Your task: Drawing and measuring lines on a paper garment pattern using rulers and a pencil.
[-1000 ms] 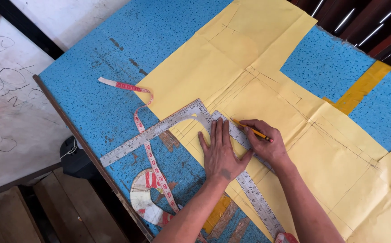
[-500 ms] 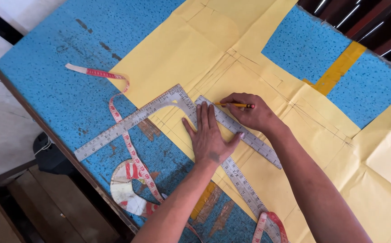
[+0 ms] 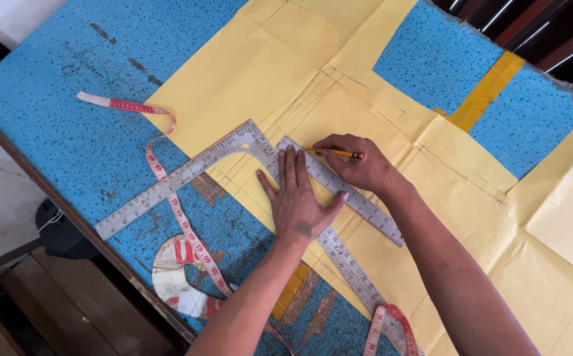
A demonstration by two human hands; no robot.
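Fingers (image 3: 291, 173) press yellow paper (image 3: 247, 72) on blue table (image 3: 42, 99).

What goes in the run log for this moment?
left hand: flat on metal straight ruler | right hand: holds yellow pencil on yellow pattern paper

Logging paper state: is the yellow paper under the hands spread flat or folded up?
Spread flat: the yellow paper lies open across the blue table, with only crease lines.

pencil (image 3: 340, 153) tip hidden, tape measure (image 3: 392, 326) cut off
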